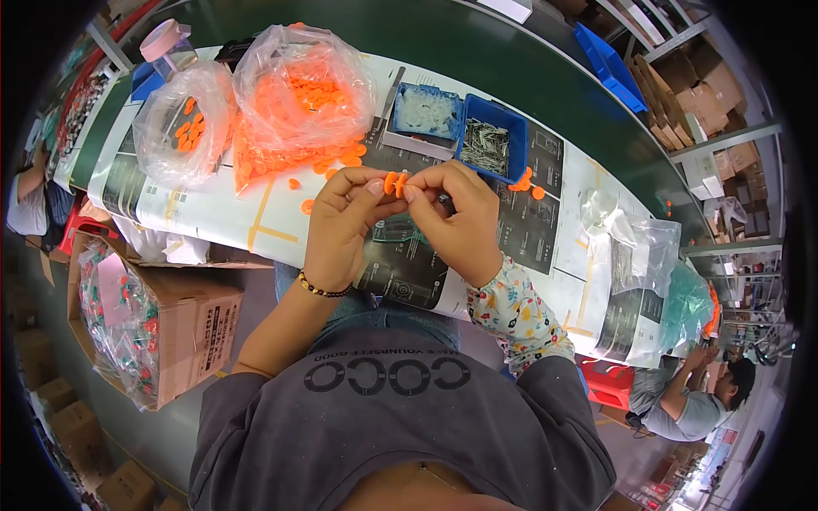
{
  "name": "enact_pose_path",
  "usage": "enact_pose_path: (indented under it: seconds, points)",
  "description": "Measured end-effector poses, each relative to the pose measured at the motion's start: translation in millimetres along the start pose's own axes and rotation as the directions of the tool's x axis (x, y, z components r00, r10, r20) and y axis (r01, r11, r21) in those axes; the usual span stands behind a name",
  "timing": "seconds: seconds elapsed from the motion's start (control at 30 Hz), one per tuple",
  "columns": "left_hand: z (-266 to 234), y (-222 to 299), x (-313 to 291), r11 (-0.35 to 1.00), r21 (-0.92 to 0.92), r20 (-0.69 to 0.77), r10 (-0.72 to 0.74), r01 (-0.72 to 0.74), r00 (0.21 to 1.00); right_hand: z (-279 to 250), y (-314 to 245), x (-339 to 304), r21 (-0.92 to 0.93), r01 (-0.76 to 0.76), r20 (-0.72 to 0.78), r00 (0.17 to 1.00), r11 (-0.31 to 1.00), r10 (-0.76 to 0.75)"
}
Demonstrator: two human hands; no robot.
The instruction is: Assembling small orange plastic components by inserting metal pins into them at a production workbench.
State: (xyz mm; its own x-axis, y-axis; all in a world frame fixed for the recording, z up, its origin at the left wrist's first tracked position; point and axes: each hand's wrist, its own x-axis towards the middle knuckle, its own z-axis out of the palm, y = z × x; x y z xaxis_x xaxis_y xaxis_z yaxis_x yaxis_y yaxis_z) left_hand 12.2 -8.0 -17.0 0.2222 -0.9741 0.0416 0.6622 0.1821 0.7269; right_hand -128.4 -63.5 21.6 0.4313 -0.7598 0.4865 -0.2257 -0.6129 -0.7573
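Above the near edge of the table, both my hands meet around small orange round plastic parts point(394, 184), with the discs side by side. My left hand point(339, 223) is closed and pinches them from the left between thumb and fingers. From the right, my right hand point(460, 211) pinches them with thumb and forefinger. What joins the parts is hidden by the fingertips. Just beyond my hands are a blue tray point(429, 109) with a whitish paste-like layer and a blue bin point(518, 129) of thin metal pins. Loose orange discs point(538, 193) lie right of the bin.
A large clear bag point(298, 94) of orange parts and a smaller bag point(175, 128) stand at the left. Clear bags of metal pieces point(630, 260) lie at the right. A cardboard box point(192, 324) stands low at left. A person point(686, 400) sits at the far right.
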Motion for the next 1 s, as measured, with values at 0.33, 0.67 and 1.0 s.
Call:
enact_pose_path:
  seconds: [0.33,0.67,1.0]
  points:
    - [-21.9,10.6,10.8,0.968,-0.017,0.188,-0.242,0.25,0.952,-29.7,4.3,13.5,0.11,-0.104,0.277,0.958,0.989,0.07]
    - [-5.1,13.6,6.4,0.959,0.156,0.2,-0.266,0.237,0.943,-47.6,12.2,26.7,0.135,0.028,0.513,0.853,0.99,-0.094]
    - [11.1,3.0,-1.3,0.892,0.452,0.152,-0.103,0.024,0.983,-50.8,20.6,17.0,0.144,-0.119,0.474,0.88,0.982,0.037]
